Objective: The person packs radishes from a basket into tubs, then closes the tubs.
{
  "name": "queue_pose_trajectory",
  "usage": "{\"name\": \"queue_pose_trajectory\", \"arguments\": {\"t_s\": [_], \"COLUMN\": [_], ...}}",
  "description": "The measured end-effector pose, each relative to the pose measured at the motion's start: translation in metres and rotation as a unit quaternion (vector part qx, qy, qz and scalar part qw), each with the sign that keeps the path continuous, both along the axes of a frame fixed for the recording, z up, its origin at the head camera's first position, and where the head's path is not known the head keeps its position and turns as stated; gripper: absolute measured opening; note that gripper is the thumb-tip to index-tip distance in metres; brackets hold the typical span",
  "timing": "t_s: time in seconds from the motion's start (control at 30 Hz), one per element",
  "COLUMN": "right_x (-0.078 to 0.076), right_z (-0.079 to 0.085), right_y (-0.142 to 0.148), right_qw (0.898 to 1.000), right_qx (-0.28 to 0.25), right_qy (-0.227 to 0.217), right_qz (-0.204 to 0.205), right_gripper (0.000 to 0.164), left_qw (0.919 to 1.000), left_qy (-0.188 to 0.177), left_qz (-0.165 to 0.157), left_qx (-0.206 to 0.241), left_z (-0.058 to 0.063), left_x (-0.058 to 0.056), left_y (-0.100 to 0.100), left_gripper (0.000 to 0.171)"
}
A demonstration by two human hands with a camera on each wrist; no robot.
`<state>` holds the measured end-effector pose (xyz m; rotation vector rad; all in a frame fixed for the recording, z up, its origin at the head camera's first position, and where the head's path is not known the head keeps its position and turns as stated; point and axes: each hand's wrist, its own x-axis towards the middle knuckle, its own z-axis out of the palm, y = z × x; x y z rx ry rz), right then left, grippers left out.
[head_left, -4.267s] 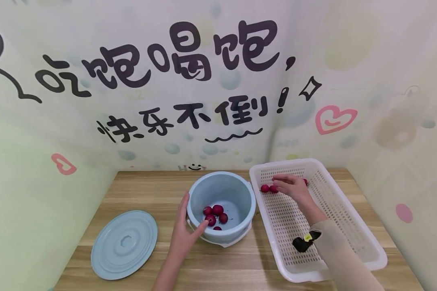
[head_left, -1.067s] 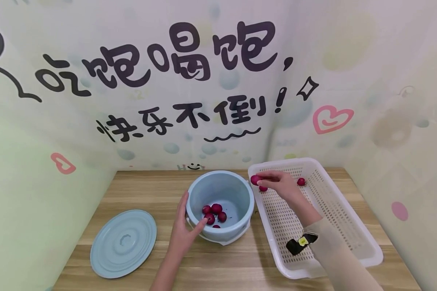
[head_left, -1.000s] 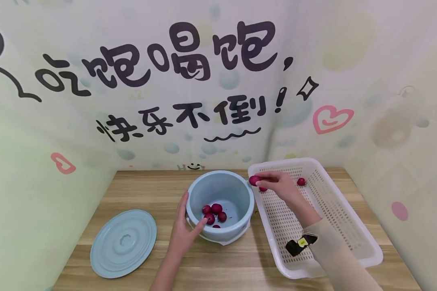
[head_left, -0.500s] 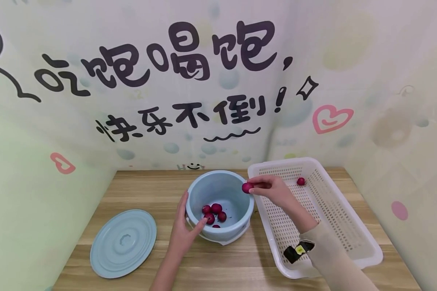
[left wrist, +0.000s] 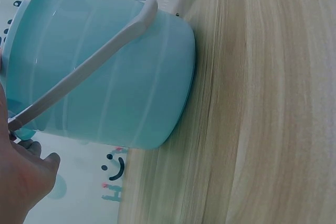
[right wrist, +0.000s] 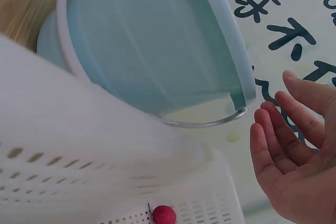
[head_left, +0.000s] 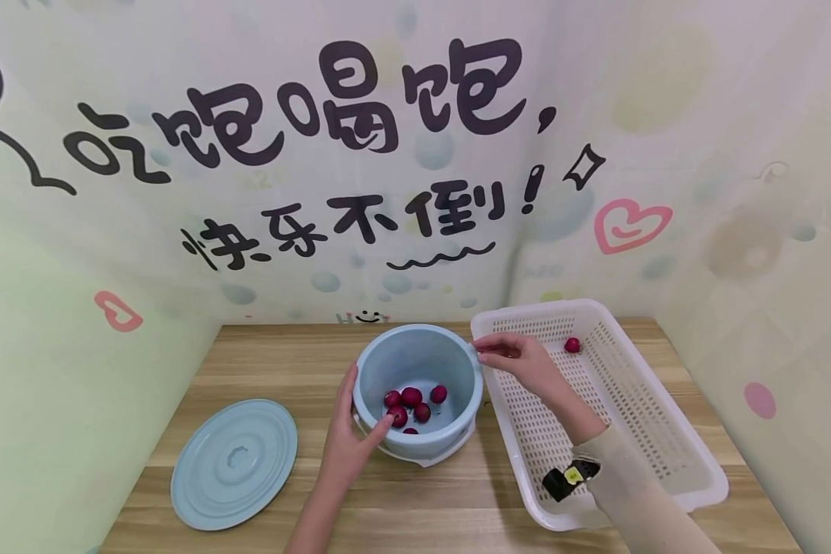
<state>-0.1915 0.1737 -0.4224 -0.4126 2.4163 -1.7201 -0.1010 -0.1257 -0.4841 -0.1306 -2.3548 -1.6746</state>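
My left hand (head_left: 352,438) grips the light-blue bucket (head_left: 421,450) at its left side, thumb at the rim. Inside the bucket lie several small round red radishes (head_left: 411,396), one of them apart on the right. My right hand (head_left: 526,365) hovers at the bucket's right rim, over the edge of the white basket (head_left: 508,438). In the right wrist view the right hand (right wrist: 299,156) has loosely bent fingers and nothing between them. One radish (head_left: 572,345) shows at the basket's far end; the right hand hides part of the basket.
A round light-blue lid (head_left: 235,464) lies on the wooden table (head_left: 318,346) left of the bucket. The bucket's pale handle (left wrist: 89,69) hangs down on its outside. A printed wall covering (head_left: 388,292) stands right behind the table.
My right hand took a radish from the basket, carried it left to the bucket rim and let it go; it now lies in the bucket. My left hand has stayed put.
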Motion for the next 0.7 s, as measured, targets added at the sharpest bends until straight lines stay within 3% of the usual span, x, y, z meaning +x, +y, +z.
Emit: {"name": "queue_pose_trajectory", "arguments": {"t_s": [0.43,0.7], "right_x": [-0.01,-0.017], "right_z": [-0.008,-0.017], "right_y": [0.016,0.025], "right_qw": [0.999,0.997], "right_qx": [0.018,0.036], "right_qy": [-0.022,-0.009], "right_qz": [-0.041,-0.065], "right_gripper": [0.037,0.036], "left_qw": [1.0,1.0], "left_qy": [0.002,-0.002], "left_qz": [0.0,0.001], "left_qx": [-0.002,-0.008], "left_z": [-0.001,0.0], "left_x": [0.0,0.0], "left_y": [0.0,0.0], "left_gripper": [0.093,0.092]}}
